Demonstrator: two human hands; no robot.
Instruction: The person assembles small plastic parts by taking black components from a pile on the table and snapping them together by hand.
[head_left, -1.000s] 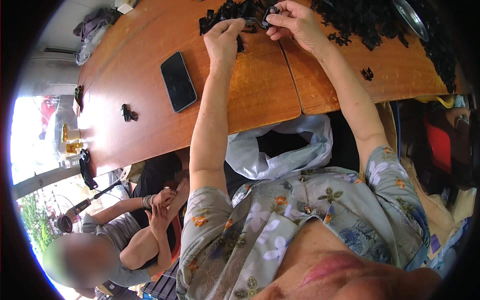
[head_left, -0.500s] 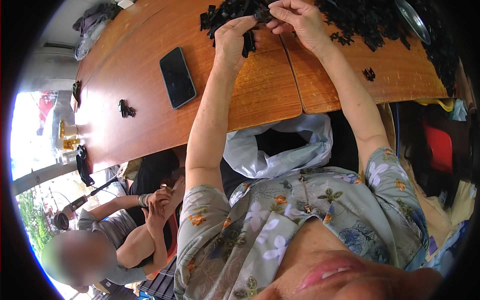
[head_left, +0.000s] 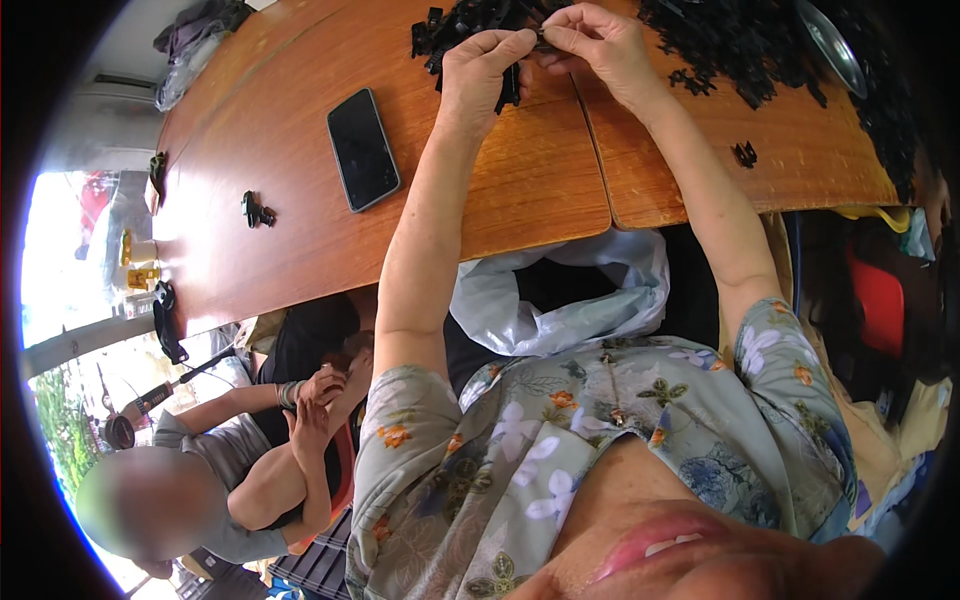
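At the far edge of the view, my left hand (head_left: 484, 78) and my right hand (head_left: 598, 52) meet over the table with their thumbs almost touching. Between them is a small black plastic part (head_left: 541, 38), mostly hidden by the fingers. The left fingers are closed around it, and the right thumb and fingers pinch at its other side. More black plastic (head_left: 510, 90) shows just below the left fingers; whether that hand holds it too is unclear. Close behind the hands lies a heap of black plastic parts (head_left: 432, 36).
A larger black heap (head_left: 735, 45) and a metal dish (head_left: 832, 48) lie at the far right. A phone (head_left: 363, 150) and loose black pieces (head_left: 257, 209) lie left, a small clip (head_left: 744, 154) right. A plastic bag (head_left: 560, 328) hangs below the table edge. Another person (head_left: 240, 470) sits at left.
My hands have come closer together, and the black part between them is now more covered by the fingers. The whole view has shifted slightly.
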